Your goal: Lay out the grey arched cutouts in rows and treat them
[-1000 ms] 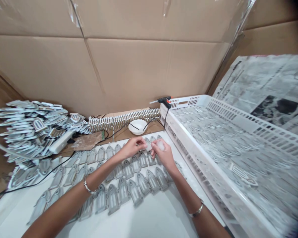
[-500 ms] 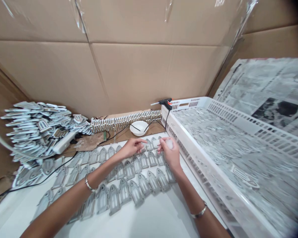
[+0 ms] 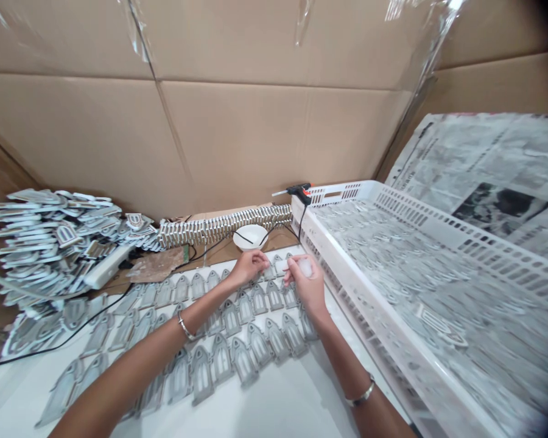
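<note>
Rows of grey, arch-shaped pieces (image 3: 245, 363) with pointed tops lie on a white board (image 3: 283, 398). Over the back row, my left hand (image 3: 252, 266) has its fingers curled together; what they hold, if anything, is too small to make out. Just to its right, my right hand (image 3: 305, 277) is closed around a whitish translucent item (image 3: 307, 266), with a small pale piece at its fingertips. The two hands are a short gap apart, near the back edge of the board.
Behind my hands stands a white bowl (image 3: 250, 238). A glue gun (image 3: 301, 192) rests on the corner of a white crate (image 3: 369, 292) at the right. At the left are a tall stack of pieces (image 3: 41, 237), a power strip (image 3: 107, 267) and black cables.
The fingers of my left hand, spread before, have curled in. The view has shifted slightly, moving most things a little to the left in the picture.
</note>
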Available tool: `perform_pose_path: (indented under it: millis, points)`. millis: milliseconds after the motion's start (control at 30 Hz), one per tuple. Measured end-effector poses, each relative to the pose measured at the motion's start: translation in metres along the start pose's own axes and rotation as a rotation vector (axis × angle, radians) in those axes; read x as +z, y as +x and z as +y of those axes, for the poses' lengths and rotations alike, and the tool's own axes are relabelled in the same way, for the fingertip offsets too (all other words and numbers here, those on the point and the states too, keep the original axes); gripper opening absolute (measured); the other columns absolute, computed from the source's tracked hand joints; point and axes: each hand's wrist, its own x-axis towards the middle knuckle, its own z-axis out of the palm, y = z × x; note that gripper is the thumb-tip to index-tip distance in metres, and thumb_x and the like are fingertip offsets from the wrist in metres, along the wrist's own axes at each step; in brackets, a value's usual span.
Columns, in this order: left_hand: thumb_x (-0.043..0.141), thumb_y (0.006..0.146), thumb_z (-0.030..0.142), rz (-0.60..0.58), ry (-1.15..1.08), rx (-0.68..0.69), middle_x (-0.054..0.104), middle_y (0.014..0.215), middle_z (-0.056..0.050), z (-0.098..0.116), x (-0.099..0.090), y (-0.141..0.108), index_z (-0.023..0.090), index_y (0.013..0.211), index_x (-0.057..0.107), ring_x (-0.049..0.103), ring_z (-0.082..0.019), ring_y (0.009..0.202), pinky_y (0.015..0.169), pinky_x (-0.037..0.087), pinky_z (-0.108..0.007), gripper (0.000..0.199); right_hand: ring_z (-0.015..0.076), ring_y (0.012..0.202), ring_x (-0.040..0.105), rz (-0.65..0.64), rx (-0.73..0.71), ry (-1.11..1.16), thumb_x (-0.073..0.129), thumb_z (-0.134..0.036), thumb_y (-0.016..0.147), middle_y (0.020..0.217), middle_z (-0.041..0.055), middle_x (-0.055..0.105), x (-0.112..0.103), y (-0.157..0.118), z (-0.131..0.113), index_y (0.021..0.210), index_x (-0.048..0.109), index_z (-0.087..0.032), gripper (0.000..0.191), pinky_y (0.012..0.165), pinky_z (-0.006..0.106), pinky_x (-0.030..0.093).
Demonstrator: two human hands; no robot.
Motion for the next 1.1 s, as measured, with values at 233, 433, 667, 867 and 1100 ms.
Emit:
perform_pose_path:
  millis: [233,433,667,867,1100]
  points:
    - [0.07,0.073,0.032,0.058,0.131,0.095,0.067,0.067,-0.003,-0.01,0.004,0.007,0.013,0.078,0.067,0.06,-0.015,0.06,0.06,0.046,-0.026,0.02,0.0169,0.046,0.058,-0.002,0.004,0.013,0.066,-0.048,0.08,0.058,-0.0034,0.063,0.0,-0.001,-0.001,0.086,0.054,-0.023,0.028,0.05,0.03,0.049]
    - [0.065,0.076,0.025,0.059,0.283,0.149,0.069,0.074,-0.004,-0.01,0.002,0.003,0.014,0.081,0.07,0.062,-0.018,0.069,0.068,0.046,-0.028,0.013,0.0167,0.046,0.057,0.002,-0.01,0.019,0.065,-0.047,0.081,0.058,-0.0036,0.062,-0.002,0.001,-0.001,0.086,0.054,-0.023,0.027,0.05,0.03,0.049]
    - [0.072,0.074,0.021,0.066,0.399,0.216,0.064,0.077,-0.004,-0.003,0.001,-0.001,0.016,0.082,0.072,0.058,-0.021,0.077,0.078,0.044,-0.032,0.01,0.0171,0.046,0.058,0.007,-0.003,0.024,0.066,-0.046,0.08,0.057,-0.0031,0.062,-0.004,0.003,0.001,0.086,0.056,-0.023,0.026,0.049,0.03,0.05]
    - [0.052,0.092,0.039,-0.041,0.239,0.262,0.07,0.093,-0.007,0.028,0.007,-0.008,0.015,0.093,0.07,0.062,-0.02,0.087,0.079,0.046,-0.029,0.03,0.0161,0.043,0.055,-0.046,0.033,-0.05,0.066,-0.043,0.079,0.053,-0.0043,0.06,-0.005,0.004,0.008,0.083,0.056,-0.022,0.023,0.045,0.028,0.047]
    - [0.078,0.071,0.047,-0.372,0.039,0.147,0.068,0.075,-0.003,0.044,-0.003,-0.007,0.013,0.09,0.071,0.06,-0.016,0.072,0.068,0.046,-0.026,0.039,0.0149,0.041,0.052,-0.139,-0.012,-0.157,0.063,-0.045,0.084,0.05,-0.0054,0.058,-0.004,0.001,0.011,0.082,0.057,-0.023,0.024,0.044,0.026,0.044]
